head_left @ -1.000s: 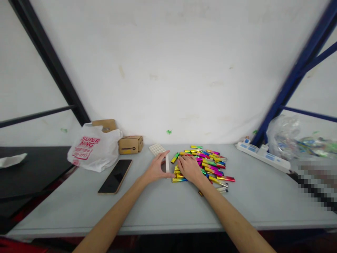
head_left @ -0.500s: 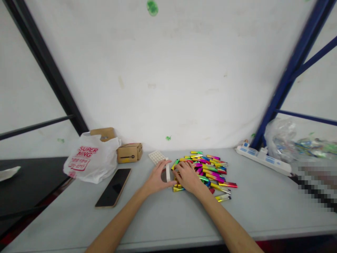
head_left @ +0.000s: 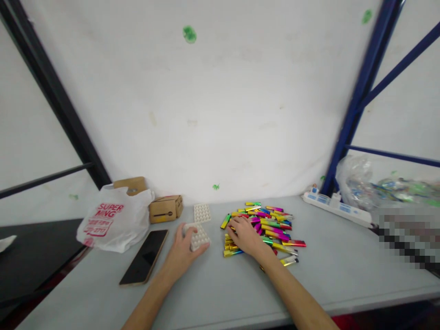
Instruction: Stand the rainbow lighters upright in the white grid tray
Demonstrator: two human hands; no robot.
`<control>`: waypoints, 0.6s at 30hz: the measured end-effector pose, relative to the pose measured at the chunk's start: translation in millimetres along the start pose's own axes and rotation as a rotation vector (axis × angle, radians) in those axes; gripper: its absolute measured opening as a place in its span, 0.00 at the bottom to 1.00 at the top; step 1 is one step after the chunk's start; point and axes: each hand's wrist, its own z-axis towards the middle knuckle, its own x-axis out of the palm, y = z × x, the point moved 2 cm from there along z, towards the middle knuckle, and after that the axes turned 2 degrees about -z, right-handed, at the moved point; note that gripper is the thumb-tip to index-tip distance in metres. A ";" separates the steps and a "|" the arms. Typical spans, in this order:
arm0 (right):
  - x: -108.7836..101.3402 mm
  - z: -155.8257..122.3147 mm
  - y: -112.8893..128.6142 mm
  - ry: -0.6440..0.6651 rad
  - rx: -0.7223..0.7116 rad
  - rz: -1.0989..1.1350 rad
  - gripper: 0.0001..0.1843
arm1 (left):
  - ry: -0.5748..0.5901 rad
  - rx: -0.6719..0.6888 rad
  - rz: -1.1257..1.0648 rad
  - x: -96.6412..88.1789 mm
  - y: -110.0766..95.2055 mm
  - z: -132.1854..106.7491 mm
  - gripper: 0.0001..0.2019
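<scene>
My left hand (head_left: 184, 250) has its thumb and fingers spread around the edges of a small white tray (head_left: 200, 237) with a grid of holes or bumps, which lies about flat at the table. A second tray (head_left: 202, 212) of the same sort lies just behind it. To the right is a loose pile of shiny multicoloured lighters (head_left: 275, 225). My right hand (head_left: 245, 236) lies palm down on the left side of this pile, fingers curled over some lighters; the fingertips are partly hidden.
At the left are a black phone (head_left: 146, 257), a small cardboard box (head_left: 165, 209) and a white plastic bag (head_left: 115, 217). A white power strip (head_left: 338, 208) and a clear bag of items (head_left: 357, 183) are at the right, by a blue metal post (head_left: 354, 101).
My left hand has moved left and toward me, away from the pile, and the tray it holds went from upright to about flat. My right hand stays at the lighters.
</scene>
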 end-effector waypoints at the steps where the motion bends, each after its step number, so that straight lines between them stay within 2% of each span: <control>1: -0.2 0.3 -0.1 -0.001 0.000 0.005 0.14 | 0.014 -0.012 0.034 -0.9 4.0 -2.6 0.24; 6: -2.6 2.1 -2.7 0.002 -0.029 0.018 0.15 | 0.154 -0.064 0.181 -5.3 13.1 -5.6 0.25; 12: -0.9 -0.4 -7.5 -0.032 -0.082 -0.016 0.14 | 0.305 -0.039 0.223 -16.5 20.9 -5.9 0.28; 15: -1.0 13.8 7.2 -0.050 -0.126 -0.062 0.13 | 0.296 -0.011 0.227 -19.8 33.4 -4.3 0.28; 18: 1.2 49.9 37.1 -0.012 -0.199 -0.106 0.15 | 0.247 0.039 0.275 -18.1 47.6 -1.9 0.26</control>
